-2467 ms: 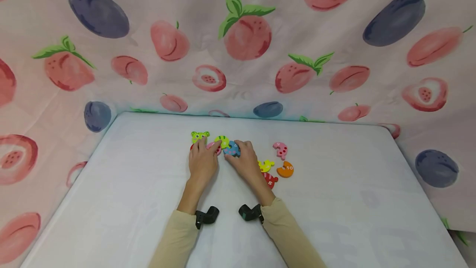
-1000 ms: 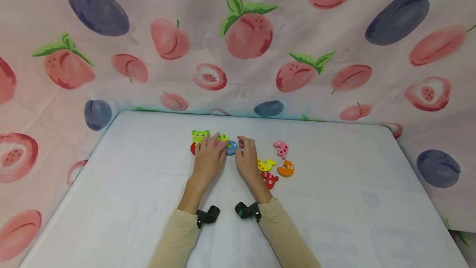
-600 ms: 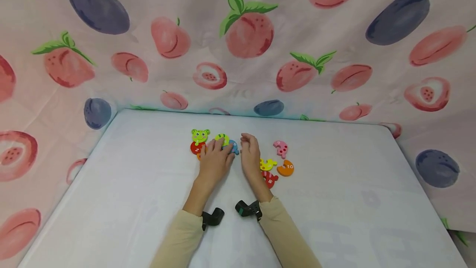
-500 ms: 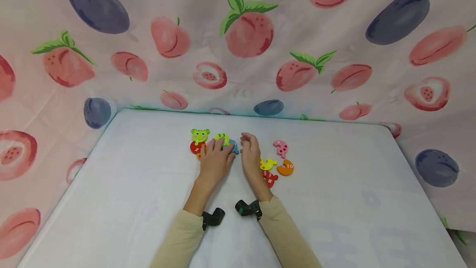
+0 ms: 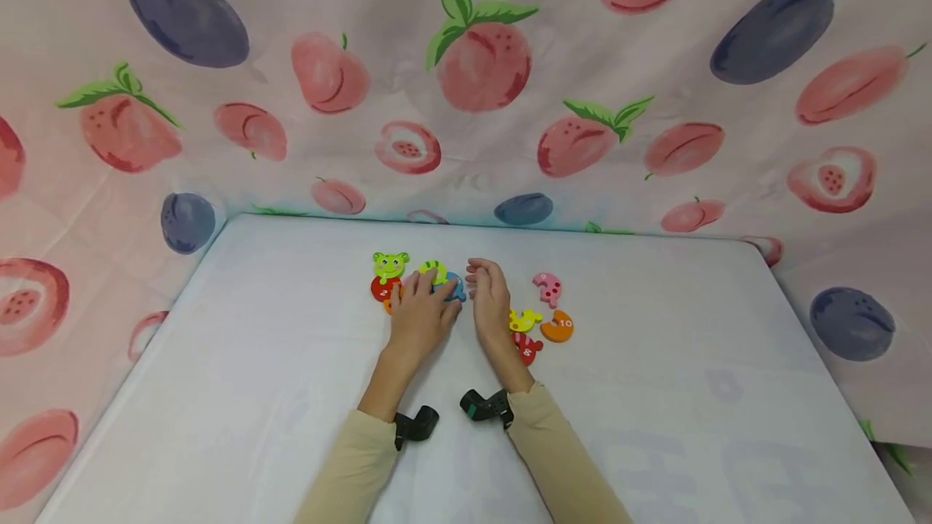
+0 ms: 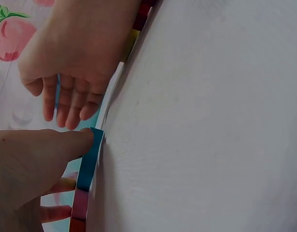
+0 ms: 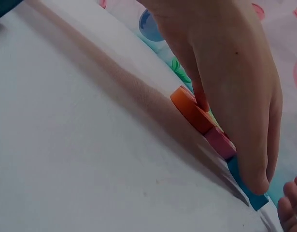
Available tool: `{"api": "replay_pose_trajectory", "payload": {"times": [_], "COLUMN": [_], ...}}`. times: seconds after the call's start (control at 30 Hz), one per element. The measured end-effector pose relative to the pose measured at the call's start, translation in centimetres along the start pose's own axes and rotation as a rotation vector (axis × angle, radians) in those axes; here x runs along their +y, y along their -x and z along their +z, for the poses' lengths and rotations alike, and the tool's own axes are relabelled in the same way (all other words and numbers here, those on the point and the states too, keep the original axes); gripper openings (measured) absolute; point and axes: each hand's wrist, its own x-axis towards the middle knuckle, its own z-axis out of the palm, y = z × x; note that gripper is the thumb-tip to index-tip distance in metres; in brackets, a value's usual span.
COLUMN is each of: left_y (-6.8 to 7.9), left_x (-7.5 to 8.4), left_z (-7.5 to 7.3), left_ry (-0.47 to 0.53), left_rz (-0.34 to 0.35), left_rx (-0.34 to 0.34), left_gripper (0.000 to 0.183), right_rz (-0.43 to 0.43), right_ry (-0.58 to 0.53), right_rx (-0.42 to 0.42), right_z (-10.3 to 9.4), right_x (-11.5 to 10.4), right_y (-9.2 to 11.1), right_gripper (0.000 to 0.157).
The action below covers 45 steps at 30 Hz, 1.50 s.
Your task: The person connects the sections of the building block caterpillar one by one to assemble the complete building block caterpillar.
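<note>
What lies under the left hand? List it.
Under the left hand the blue piece shows beneath the fingertips, with red and orange edges peeking out. Anything beneath the palm is covered.

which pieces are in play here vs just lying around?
In play: blue piece under left hand; joined green frog head, red piece; right hand close by.
Idle: pink piece, orange 10 piece, yellow piece.

Under your fingers sits a blue wooden puzzle piece, with a lime-green frog-face piece and a red piece at centre left. Centre right shows a pink spotted piece, a yellow piece and an orange piece.
</note>
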Motion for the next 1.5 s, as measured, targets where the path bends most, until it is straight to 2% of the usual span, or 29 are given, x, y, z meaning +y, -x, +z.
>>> {"api": "replay_pose_trajectory", "payload": {"times": [0.1, 0.2, 0.37, 0.5, 0.7, 0.83, 0.93, 1.03, 1.3, 1.5], "left_y": [-0.1, -0.2, -0.1, 0.2, 0.3, 0.4, 0.4, 0.4, 0.4, 0.3], "left_x": [-0.1, -0.3, -0.3, -0.3, -0.4, -0.5, -0.5, -0.5, -0.7, -0.7], "left_z": [0.0, -0.2, -0.7, -0.9, -0.9, -1.0, -1.0, -1.0, -0.9, -0.7], "left_ry": [0.009, -0.009, -0.052, -0.070, -0.107, -0.123, -0.130, -0.138, -0.136, -0.129], "left_rz": [0.013, 0.018, 0.030, 0.039, 0.056, 0.077, 0.086, 0.087, 0.087, 0.087], "left_rx": [-0.014, -0.038, -0.108, -0.159, -0.200, -0.236, -0.251, -0.259, -0.253, -0.255], "left_gripper": [0.047, 0.050, 0.061, 0.068, 0.075, 0.080, 0.082, 0.083, 0.082, 0.082], "right_rz": [-0.074, -0.148, -0.242, -0.297, -0.377, -0.360, -0.332, -0.325, -0.363, -0.388], "right_ry": [0.046, 0.125, 0.304, 0.458, 0.638, 0.743, 0.770, 0.775, 0.779, 0.823], "right_rx": [-0.046, -0.146, -0.368, -0.456, -0.448, -0.483, -0.503, -0.492, -0.503, -0.511], "right_z": [-0.8, -2.5, -6.9, -10.5, -13.8, -14.8, -15.2, -15.4, -15.9, -16.3], "right_x": [-0.4, -0.8, -1.1, -1.1, -0.7, -0.5, -0.3, -0.2, -0.5, -0.7], "right_y": [0.2, 0.4, 1.5, 3.3, 5.2, 6.0, 6.4, 6.5, 6.4, 6.2], "right_gripper": [0.035, 0.035, 0.029, 0.035, 0.049, 0.060, 0.067, 0.067, 0.068, 0.068]}}
